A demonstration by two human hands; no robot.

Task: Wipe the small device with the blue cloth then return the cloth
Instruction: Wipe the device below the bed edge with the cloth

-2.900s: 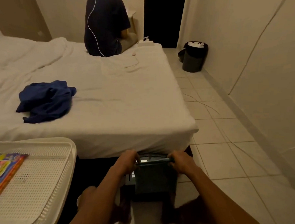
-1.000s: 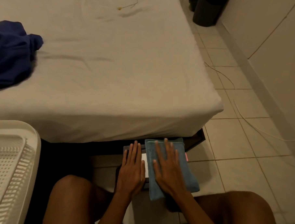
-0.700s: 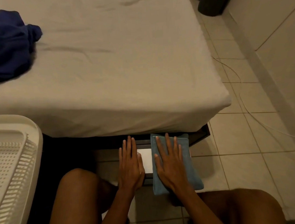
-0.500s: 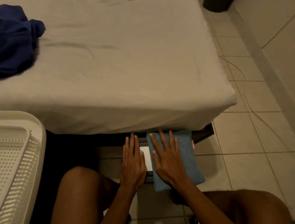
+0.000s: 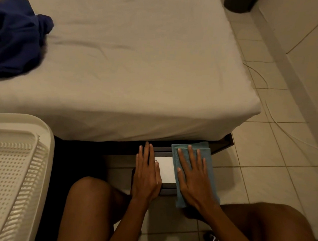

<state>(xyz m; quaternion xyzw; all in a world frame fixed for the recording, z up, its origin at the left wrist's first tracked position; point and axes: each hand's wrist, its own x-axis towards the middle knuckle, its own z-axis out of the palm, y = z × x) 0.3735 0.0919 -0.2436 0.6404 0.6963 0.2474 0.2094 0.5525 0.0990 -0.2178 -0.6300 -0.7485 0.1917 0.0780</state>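
A small dark device with a white top panel (image 5: 166,170) sits on the floor tiles just in front of the bed. The folded blue cloth (image 5: 207,154) lies over its right part. My right hand (image 5: 193,179) presses flat on the cloth, fingers spread and pointing toward the bed. My left hand (image 5: 147,173) rests flat on the device's left part, fingers straight, holding nothing. Most of the device is hidden under the two hands and the cloth.
The bed (image 5: 134,76) with a white sheet fills the upper view; a dark blue garment (image 5: 12,37) lies at its left. A white perforated basket (image 5: 14,172) stands at the left. My bare knees frame the device. A thin cable (image 5: 274,119) crosses the right tiles; a dark bin (image 5: 240,0) stands far right.
Earlier both hands held the cloth up by its top edge. Since then it lies on the device; my right hand has slid it forward and back, and slightly right.
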